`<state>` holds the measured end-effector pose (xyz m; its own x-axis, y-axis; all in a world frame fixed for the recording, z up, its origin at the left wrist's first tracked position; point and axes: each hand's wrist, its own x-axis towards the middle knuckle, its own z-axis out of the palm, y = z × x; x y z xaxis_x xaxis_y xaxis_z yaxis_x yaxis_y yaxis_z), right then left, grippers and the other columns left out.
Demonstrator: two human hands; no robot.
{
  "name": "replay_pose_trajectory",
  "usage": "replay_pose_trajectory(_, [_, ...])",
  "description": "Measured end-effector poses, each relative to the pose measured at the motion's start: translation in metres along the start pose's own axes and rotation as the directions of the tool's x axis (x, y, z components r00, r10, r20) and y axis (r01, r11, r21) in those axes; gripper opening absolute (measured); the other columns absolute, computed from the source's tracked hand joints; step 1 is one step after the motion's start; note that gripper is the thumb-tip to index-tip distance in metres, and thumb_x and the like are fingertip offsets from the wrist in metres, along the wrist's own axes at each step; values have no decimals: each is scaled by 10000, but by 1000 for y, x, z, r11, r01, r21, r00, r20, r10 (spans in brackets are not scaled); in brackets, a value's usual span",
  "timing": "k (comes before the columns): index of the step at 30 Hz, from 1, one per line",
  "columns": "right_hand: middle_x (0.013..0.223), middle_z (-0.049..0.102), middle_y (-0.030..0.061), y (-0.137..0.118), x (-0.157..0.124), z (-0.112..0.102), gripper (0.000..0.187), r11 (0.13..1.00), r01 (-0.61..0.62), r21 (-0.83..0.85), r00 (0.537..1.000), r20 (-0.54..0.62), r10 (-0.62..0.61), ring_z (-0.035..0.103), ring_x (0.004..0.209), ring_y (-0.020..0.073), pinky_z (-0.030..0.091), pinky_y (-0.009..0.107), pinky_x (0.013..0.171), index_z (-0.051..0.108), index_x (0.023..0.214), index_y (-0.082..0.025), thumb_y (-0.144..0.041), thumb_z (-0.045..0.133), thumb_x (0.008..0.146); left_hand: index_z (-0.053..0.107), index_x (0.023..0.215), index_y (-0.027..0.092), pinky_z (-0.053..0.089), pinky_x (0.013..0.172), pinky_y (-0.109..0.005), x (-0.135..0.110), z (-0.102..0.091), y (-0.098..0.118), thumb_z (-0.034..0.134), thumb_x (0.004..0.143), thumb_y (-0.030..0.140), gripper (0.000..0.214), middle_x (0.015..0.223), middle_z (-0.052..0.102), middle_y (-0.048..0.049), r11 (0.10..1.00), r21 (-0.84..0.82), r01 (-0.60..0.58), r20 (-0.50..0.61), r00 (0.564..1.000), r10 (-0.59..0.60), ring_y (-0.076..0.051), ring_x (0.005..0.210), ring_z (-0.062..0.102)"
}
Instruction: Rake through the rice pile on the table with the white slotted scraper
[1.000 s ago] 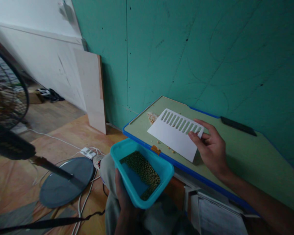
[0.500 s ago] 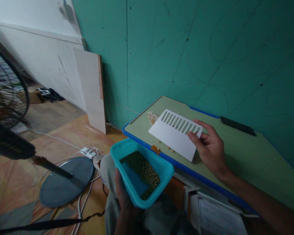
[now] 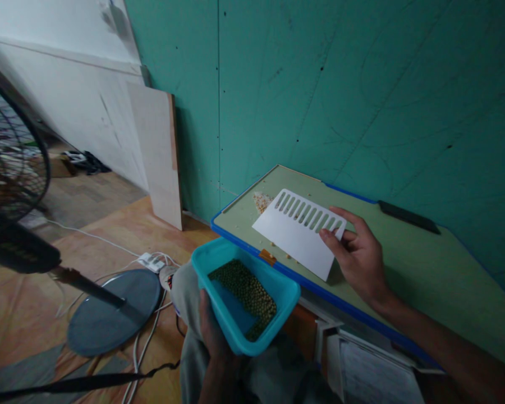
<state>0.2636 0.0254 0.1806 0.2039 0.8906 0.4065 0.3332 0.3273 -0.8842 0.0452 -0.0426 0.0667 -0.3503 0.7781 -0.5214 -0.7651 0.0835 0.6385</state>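
The right hand (image 3: pixel 359 258) is pinching the white slotted plastic card (image 3: pixel 297 233), tilted on the blue-edged green desk (image 3: pixel 404 264). The left hand (image 3: pixel 212 336) is cupping the tilted turquoise plastic tray (image 3: pixel 231 307) just below the edge. Tip it further and the green beans (image 3: pixel 246 286) could be spilling out.

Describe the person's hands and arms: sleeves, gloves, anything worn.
The left hand and right hand are ungloved, with no ring or watch showing. The right forearm is sleeveless up to the picture's edge. The short stretch of left forearm in view is bare too.
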Motion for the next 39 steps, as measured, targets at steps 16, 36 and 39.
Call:
replay_pose_trajectory(16, [939,827,80,4,5,-2,672,999,-19,46,999,-41,21,749,672,204,586,279,547,588,1360,-235,-478,862,797,525,1542,265,543,1028,-331,1,1,-4,637,960,540,653,1052,818,-37,992,-125,18,-144,989,-36,-253,1078,746])
replay_pose_trajectory(36, [949,826,79,2,3,-1,669,999,-27,47,997,71,24,768,690,206,598,268,546,575,1363,-230,-461,860,802,601,1471,272,533,1061,-358,10,-8,-8,692,899,598,665,1058,821,-53,992,-113,52,-116,991,-65,-265,1259,666])
replay_pose_trajectory(39, [931,826,72,2,2,-1,663,999,-4,34,998,69,2,767,689,202,598,265,546,581,1364,-229,-452,859,805,581,1490,251,555,1037,-387,9,-6,-6,686,897,612,703,1107,811,-72,983,-154,101,-96,989,-117,-279,1224,687])
